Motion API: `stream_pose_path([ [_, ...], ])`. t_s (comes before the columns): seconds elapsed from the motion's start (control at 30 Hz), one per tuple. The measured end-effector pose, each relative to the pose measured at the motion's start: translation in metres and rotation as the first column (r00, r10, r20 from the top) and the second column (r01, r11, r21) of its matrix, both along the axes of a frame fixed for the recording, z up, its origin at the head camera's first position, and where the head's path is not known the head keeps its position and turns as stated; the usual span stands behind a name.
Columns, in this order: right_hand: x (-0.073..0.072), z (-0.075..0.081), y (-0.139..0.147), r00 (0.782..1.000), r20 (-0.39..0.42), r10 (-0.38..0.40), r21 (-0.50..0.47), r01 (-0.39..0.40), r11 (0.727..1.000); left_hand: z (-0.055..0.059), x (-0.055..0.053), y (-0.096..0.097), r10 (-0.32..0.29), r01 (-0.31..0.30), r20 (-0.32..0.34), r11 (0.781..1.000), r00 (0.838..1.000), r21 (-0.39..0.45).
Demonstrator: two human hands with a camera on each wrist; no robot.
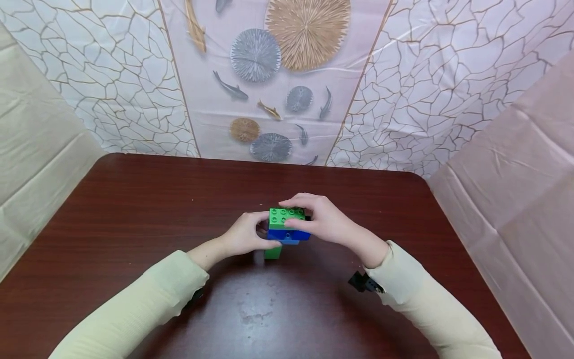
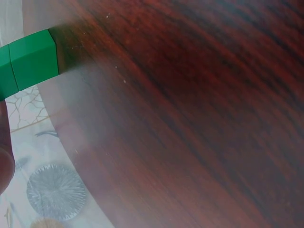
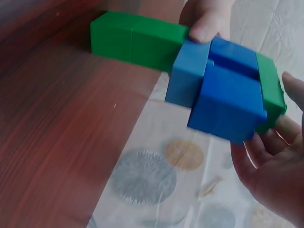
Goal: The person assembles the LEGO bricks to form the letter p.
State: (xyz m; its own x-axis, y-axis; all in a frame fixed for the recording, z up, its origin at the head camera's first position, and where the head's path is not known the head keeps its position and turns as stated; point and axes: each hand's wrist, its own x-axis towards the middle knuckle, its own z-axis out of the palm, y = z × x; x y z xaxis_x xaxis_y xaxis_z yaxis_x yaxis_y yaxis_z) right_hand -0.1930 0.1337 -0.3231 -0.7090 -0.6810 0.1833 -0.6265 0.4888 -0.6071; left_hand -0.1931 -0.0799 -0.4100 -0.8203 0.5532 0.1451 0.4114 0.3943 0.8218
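Note:
Above the tabletop, both hands are at a stack of toy building bricks. My left hand (image 1: 242, 234) grips its left side, thumb in front; in the right wrist view, that thumb lies at the light blue brick (image 3: 186, 76). Around the studded green top brick (image 1: 277, 218), my right hand (image 1: 331, 219) curls its thumb in front and its fingers behind. Dark blue bricks (image 3: 228, 102) sit under this top brick. From the light blue brick, green bricks (image 3: 130, 42) extend downward as a leg, whose end (image 2: 35, 59) shows in the left wrist view.
A dark reddish-brown wooden table (image 1: 148, 199) spreads beneath the hands, with a worn patch near the front. Patterned sheeting (image 1: 309, 124) rises behind its far edge, and pale cloth walls (image 1: 506, 164) flank both sides. A black wrist device (image 1: 365, 282) hangs below the right sleeve.

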Motion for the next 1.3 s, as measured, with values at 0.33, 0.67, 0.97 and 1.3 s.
stream_pose_path([
  [0.33,0.001,-0.006,0.016,0.999,0.013,-0.032,-0.027,0.032,0.999,-0.001,0.001,-0.002,0.020,-0.020,0.021,1.000,1.000,-0.005],
  [0.67,0.000,-0.005,0.013,1.000,-0.027,-0.005,0.006,0.005,1.000,-0.001,0.000,-0.005,0.029,-0.029,0.026,0.999,0.999,-0.013],
  [0.97,-0.001,-0.005,0.000,0.997,-0.079,-0.009,-0.010,0.009,1.000,-0.002,-0.002,-0.001,0.010,-0.010,-0.002,1.000,1.000,-0.019],
  [1.3,-0.001,-0.001,-0.009,0.992,-0.124,0.017,0.006,-0.017,1.000,0.001,0.001,0.003,0.013,-0.013,-0.008,1.000,1.000,-0.023],
])
